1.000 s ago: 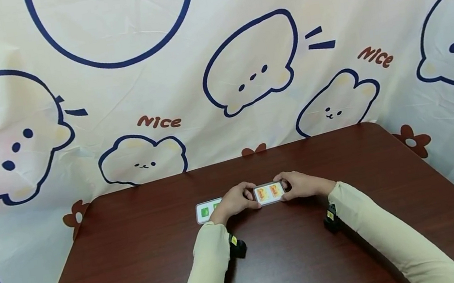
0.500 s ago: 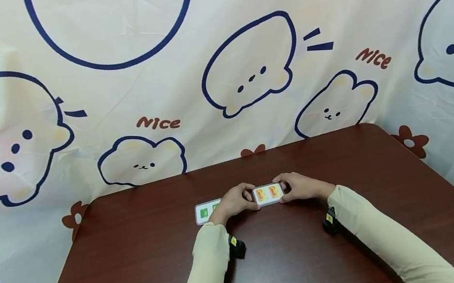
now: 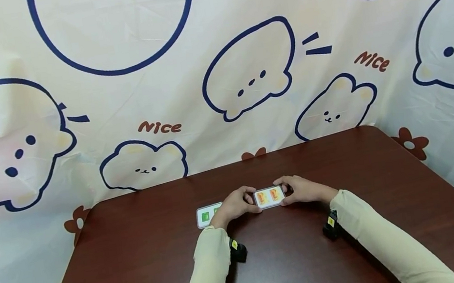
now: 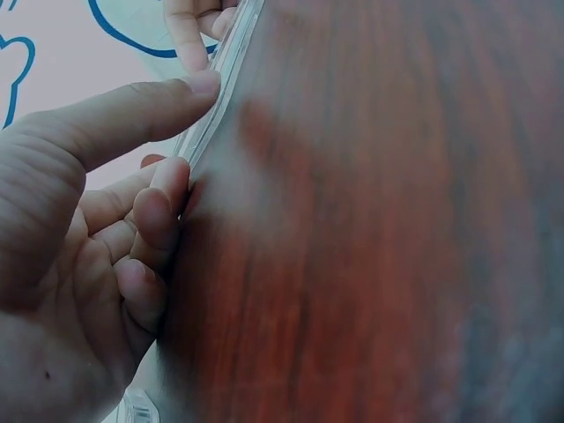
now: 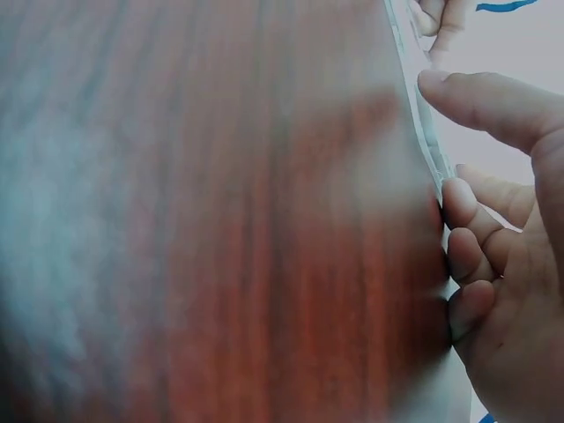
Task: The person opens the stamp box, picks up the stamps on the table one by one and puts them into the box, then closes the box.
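Observation:
A flat, clear-edged plastic case (image 3: 268, 197), its white face printed with two orange-yellow pictures, is held at the middle of the table's far part. My left hand (image 3: 235, 205) pinches its left end, and my right hand (image 3: 305, 189) grips the right end. Seen edge-on in the left wrist view, the case (image 4: 231, 75) shows clear layers, with the thumb along its near edge. The right wrist view has the other thumb against the near edge of the case (image 5: 414, 88). Fingers of both hands curl at the ends, close to the tabletop.
A similar white case (image 3: 205, 216) with green pictures lies to the left, partly hidden behind my left hand and wrist. The dark brown wooden table (image 3: 280, 260) has a patterned cloth (image 3: 193, 92) hanging behind it and at its sides.
The head view has tilted slightly, so everything sits a little lower in it. Both hands keep their hold on the case in nearly the same place.

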Demonstrator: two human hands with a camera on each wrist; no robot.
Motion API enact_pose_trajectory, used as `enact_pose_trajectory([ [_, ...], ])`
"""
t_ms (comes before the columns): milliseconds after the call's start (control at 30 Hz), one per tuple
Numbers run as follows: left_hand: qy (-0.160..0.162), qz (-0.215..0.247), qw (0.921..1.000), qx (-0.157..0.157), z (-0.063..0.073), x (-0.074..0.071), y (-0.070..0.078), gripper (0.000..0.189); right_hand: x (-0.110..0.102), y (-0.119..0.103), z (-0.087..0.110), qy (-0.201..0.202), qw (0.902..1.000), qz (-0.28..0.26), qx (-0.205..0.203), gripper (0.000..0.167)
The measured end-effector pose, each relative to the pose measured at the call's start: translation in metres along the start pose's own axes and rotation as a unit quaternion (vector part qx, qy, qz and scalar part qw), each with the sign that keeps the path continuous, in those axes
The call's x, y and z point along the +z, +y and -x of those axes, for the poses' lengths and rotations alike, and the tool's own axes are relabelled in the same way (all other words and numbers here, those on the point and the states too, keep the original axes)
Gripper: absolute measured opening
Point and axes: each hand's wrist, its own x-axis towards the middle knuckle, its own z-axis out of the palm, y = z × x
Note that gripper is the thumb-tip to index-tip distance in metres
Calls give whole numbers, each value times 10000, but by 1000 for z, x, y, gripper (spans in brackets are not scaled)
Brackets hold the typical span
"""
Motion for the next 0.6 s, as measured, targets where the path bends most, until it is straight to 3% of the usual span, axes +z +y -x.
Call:
enact_pose_trajectory([
  [167,53,51,9999,105,1,0,-1,55,0,4,4,147,9991,-388,-44,59],
  [367,314,233,9981,476,4,-6,-3,42,-3,8,8,856,9917,-947,144,46],
  [600,1042,483,9901,802,26,-16,-1,34,0,-5,24,1877,9746,-1176,326,38],
])
